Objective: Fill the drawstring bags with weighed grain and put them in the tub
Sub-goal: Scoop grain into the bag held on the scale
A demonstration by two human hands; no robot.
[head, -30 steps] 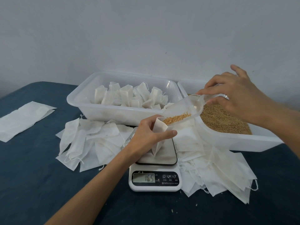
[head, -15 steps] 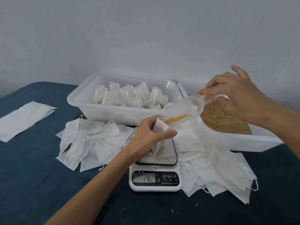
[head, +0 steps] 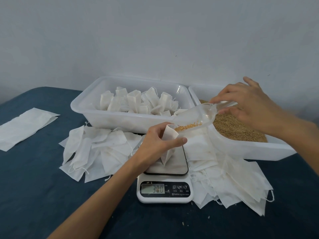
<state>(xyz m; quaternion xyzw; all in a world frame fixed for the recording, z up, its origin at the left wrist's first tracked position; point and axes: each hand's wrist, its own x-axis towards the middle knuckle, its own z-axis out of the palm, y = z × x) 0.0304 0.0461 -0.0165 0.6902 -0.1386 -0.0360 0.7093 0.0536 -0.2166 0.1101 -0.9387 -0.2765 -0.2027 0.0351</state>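
While our left hand point(head: 155, 144) pinches the open drawstring bag point(head: 168, 144) upright on the scale point(head: 165, 190), our right hand point(head: 248, 107) grips the clear scoop point(head: 195, 116) by its handle, lip tilted at the bag's mouth. Grain point(head: 188, 126) sits at the lip. Display seems to read about 300. Risk, we judge: any further tilt overshoots the weight; a slack pinch folds the mouth, spilling grain onto the worktop point(head: 34, 187). Tub point(head: 89, 111) of filled bags sits far left; grain bin point(head: 241, 149) right.
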